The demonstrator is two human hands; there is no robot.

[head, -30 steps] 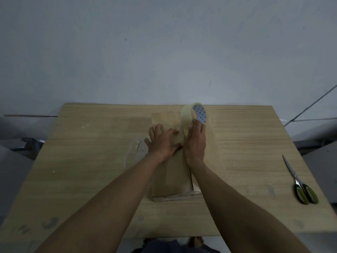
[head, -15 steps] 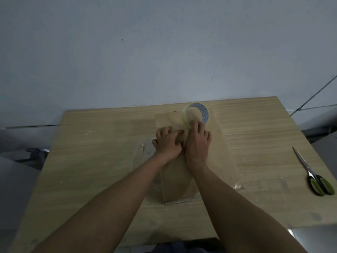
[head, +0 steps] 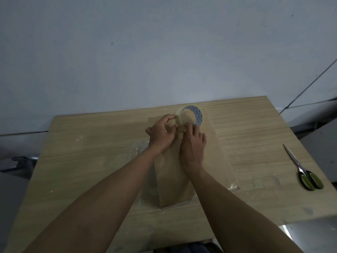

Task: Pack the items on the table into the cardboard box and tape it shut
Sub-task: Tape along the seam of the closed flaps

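My left hand (head: pixel 160 134) pinches the roll (head: pixel 190 115) to steady it; my right hand (head: pixel 193 143), fingers straight, presses on the box (head: pixel 171 179) to seal it

We stretch both bare forearms from the lower corners to mid-frame. Our left hand (head: pixel 161 133) curls, forefinger and thumb pinching the tape roll (head: pixel 198 115); our right hand (head: pixel 193 146) lies flat just beside the left, fingers straight, palm down.
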